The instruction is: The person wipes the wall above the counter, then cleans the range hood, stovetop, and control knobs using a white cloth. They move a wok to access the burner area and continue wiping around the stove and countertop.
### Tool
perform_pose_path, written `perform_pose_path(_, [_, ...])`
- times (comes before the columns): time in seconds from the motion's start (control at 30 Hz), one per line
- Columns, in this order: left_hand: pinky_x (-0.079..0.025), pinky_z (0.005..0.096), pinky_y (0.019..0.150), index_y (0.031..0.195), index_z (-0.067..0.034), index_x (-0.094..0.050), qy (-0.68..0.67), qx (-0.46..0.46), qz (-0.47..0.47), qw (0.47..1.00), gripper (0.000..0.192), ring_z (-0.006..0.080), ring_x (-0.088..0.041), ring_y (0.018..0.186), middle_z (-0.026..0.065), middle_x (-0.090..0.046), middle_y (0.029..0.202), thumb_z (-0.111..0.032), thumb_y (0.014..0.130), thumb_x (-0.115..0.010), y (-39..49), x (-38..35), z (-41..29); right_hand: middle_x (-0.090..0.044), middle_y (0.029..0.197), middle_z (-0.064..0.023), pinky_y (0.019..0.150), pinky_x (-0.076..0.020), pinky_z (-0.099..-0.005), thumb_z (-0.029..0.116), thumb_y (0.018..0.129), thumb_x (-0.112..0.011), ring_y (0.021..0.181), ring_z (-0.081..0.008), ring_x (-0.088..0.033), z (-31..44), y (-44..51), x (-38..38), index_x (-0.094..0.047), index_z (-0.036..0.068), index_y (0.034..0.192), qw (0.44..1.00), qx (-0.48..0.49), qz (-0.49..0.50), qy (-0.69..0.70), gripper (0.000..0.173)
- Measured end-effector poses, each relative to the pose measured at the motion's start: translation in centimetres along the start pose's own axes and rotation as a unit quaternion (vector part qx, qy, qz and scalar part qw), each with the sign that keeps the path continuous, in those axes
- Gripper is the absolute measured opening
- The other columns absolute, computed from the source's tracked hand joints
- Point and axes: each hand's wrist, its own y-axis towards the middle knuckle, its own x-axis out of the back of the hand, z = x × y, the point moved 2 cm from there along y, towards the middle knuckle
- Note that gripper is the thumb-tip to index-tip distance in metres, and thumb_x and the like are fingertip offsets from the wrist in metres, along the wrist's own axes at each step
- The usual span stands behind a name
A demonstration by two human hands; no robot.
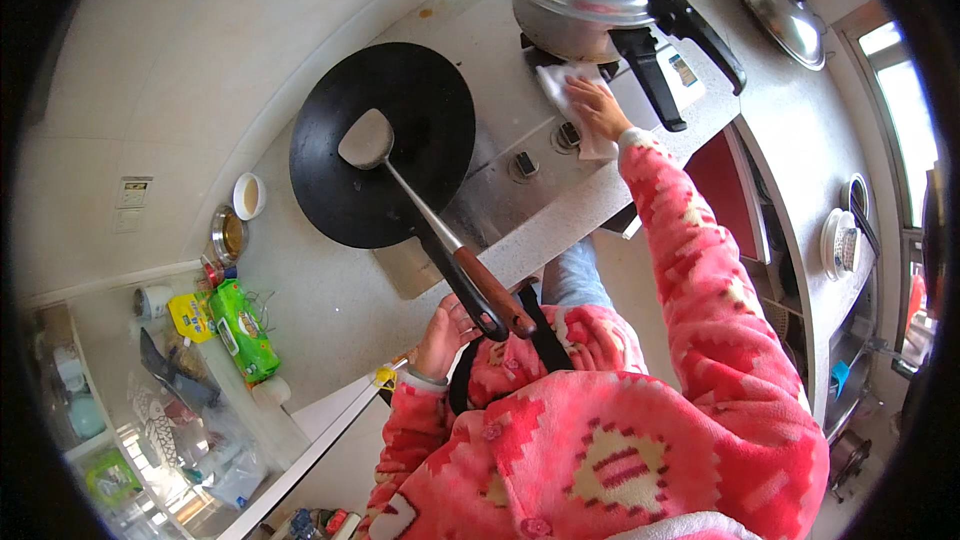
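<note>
My right hand (598,105) presses a white cloth (559,86) against the gas cooktop (499,199). The cloth lies beside a control knob and just below the pressure cooker (577,22), which has two black handles. A black wok (420,97) stands on the left part of the cooktop. Across the wok rests a metal spatula (367,139) with a wooden handle, running above the wok's own handle (442,266). My left hand (444,337) is beside the end of the wok handle with its fingers apart and partly curled; some fingertips are hidden behind the handle.
A white bowl (249,196) and a metal bowl (227,233) stand by the wall. Green-wrapped wipes (244,334) and a yellow pouch (191,317) lie at left. A metal lid (776,11) rests at far right. White dishes (841,244) sit on the right counter.
</note>
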Motion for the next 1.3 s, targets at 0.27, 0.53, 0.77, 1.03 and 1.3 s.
perform_pose_path(0.27, [-0.037,0.0392,0.095,0.134,-0.013,-0.031,0.019,0.04,-0.074,0.996,0.065,0.0239,-0.048,0.113,0.0091,-0.046,0.128,-0.06,0.088,-0.033,1.1,2.1,0.4,-0.016,0.146,-0.0117,0.106,-0.017,-0.0498,0.044,0.083,-0.049,0.133,-0.0348,-0.018,5.5,8.5,-6.6,-0.031,0.02,0.137,0.973,0.008,0.066,-0.219,0.062])
perform_pose_path(0.53, [-0.029,0.0415,0.1,0.136,-0.01,-0.025,0.231,-0.292,-0.254,0.893,0.065,0.0271,-0.039,0.122,0.0126,-0.034,0.136,-0.056,0.09,-0.03,-7.4,-3.8,-9.3,-0.028,0.142,-0.0107,0.101,-0.0253,-0.0477,0.037,0.084,-0.048,0.131,-0.0293,-0.026,7.3,8.5,-7.9,-0.032,0.009,0.134,0.96,0.025,0.023,-0.277,0.059])
perform_pose_path(0.77, [-0.037,0.0364,0.093,0.129,-0.009,-0.033,0.212,-0.286,-0.273,0.894,0.051,0.0238,-0.047,0.113,0.0104,-0.042,0.128,-0.046,0.094,-0.032,-9.1,-7.2,-8.0,-0.04,0.133,-0.0107,0.101,-0.0322,-0.0441,0.027,0.08,-0.053,0.123,-0.0337,-0.033,7.9,4.9,-4.7,-0.052,0.015,0.12,0.983,-0.009,0.006,-0.186,0.042])
perform_pose_path(1.03, [-0.039,0.0349,0.089,0.125,-0.009,-0.037,0.181,-0.372,-0.321,0.852,0.048,0.0222,-0.048,0.11,0.0095,-0.046,0.122,-0.045,0.095,-0.029,-10.6,-9.7,-3.6,-0.049,0.125,-0.0101,0.103,-0.0299,-0.0364,0.013,0.079,-0.051,0.121,-0.0281,-0.04,3.4,4.8,-1.8,-0.059,0.016,0.111,0.989,-0.011,-0.053,-0.139,0.034])
perform_pose_path(1.3, [-0.042,0.034,0.087,0.121,-0.01,-0.042,0.005,-0.33,-0.427,0.842,0.047,0.0207,-0.051,0.106,0.0068,-0.049,0.118,-0.047,0.094,-0.033,-8.2,-13.3,4.9,-0.047,0.128,-0.0133,0.104,-0.0289,-0.0395,0.012,0.077,-0.054,0.124,-0.0304,-0.037,0.3,-5.2,0.7,-0.056,0.006,0.113,0.992,0.016,-0.127,0.023,0.037])
